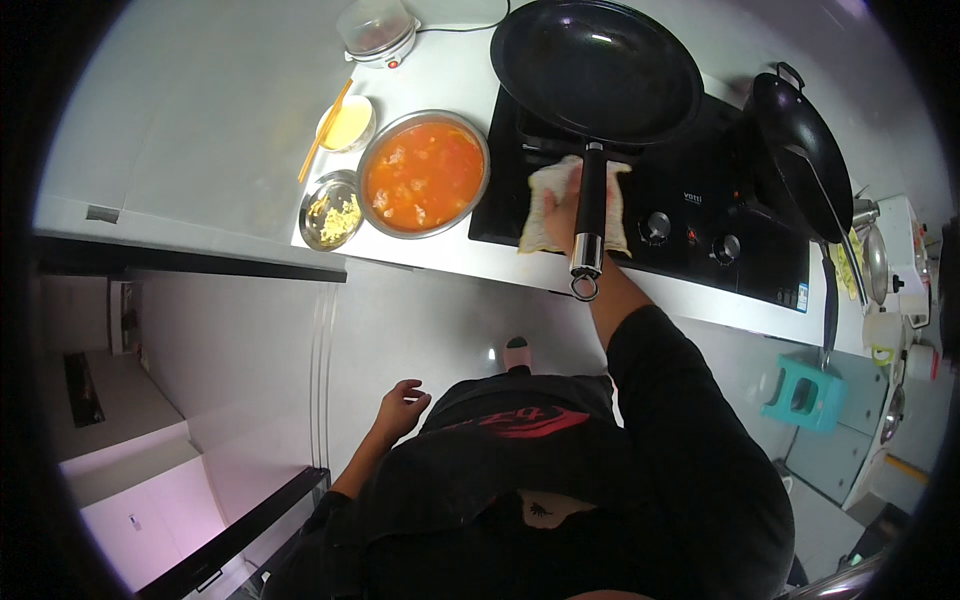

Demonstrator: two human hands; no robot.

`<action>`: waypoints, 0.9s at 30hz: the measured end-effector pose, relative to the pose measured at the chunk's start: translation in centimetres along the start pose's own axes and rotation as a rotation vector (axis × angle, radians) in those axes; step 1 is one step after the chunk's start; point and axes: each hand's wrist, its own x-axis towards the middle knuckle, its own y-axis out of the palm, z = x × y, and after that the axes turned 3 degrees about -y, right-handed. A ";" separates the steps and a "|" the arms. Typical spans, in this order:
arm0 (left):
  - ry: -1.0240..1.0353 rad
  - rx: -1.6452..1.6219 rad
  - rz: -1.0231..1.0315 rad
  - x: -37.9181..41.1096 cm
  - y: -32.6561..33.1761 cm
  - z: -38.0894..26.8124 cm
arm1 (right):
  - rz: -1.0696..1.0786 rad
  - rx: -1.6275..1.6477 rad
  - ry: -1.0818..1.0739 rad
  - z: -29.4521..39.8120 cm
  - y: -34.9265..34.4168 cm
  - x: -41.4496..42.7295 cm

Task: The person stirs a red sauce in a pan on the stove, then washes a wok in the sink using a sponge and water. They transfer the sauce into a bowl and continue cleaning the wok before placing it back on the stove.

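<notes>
My right hand (564, 214) presses on a pale cloth (544, 196) spread over the left front of the black glass gas hob (660, 259). Above it passes the handle of a black frying pan (598, 71), which rests on the left burner and partly hides the hand and cloth. My left hand (403, 409) hangs beside my body, empty, with its fingers loosely bent. On the counter left of the hob stand a metal bowl of red-orange soup (424, 176), a steel dish of chopped yellowish pieces (339, 221) and a bowl of yellow liquid (351, 125) with wooden chopsticks (324, 131) across it.
A black wok (802, 150) with a long-handled utensil in it stands at the hob's right. At the back left is a small appliance with a clear lid (375, 34). A turquoise plastic stool (806, 394) stands on the floor at right. The counter's white front edge (450, 271) runs before me.
</notes>
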 end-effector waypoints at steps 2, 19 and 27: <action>-0.003 0.001 0.050 0.2 0.1 -0.8 | 0.020 0.172 -0.042 2.7 -1.0 -0.5; 0.254 0.298 0.149 3.0 0.8 -7.8 | 0.065 0.398 -0.368 -1.3 -2.7 -6.6; 0.239 0.315 0.197 4.4 1.2 -6.7 | -0.008 0.279 -0.273 -11.4 -6.5 -10.5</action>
